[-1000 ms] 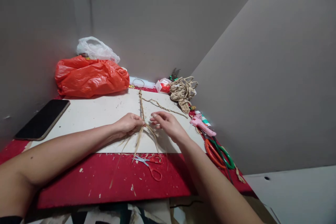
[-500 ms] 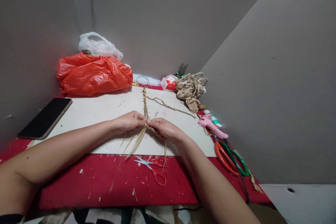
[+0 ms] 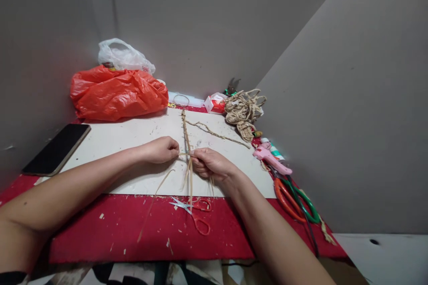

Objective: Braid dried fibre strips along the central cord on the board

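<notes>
A thin brown braided fibre cord (image 3: 186, 131) runs down the white board (image 3: 113, 138), with a thinner twisted strand (image 3: 217, 134) branching to the right. At the cord's lower end my left hand (image 3: 165, 149) pinches a pale fibre strand (image 3: 182, 154) stretched across toward the right. My right hand (image 3: 210, 163) is closed just right of the cord, fingers gripping strands at that same spot. Loose pale fibres (image 3: 190, 180) hang below between the hands. Another loose strand (image 3: 162, 183) trails from under the left wrist side. Small scissors (image 3: 194, 211) with red handles lie in front, partly open.
An orange plastic bag (image 3: 118, 95) with a white bag (image 3: 127, 57) sits back left. A phone (image 3: 57, 149) lies at left. Coiled twine (image 3: 242, 111), a pink glue gun (image 3: 272, 160) and large orange-and-green-handled tools (image 3: 290, 202) line the right edge. Grey walls stand behind.
The hands were together at the cord's lower end; my left hand has moved left, drawing a strand taut. The loose fibres now hang straighter below the cord.
</notes>
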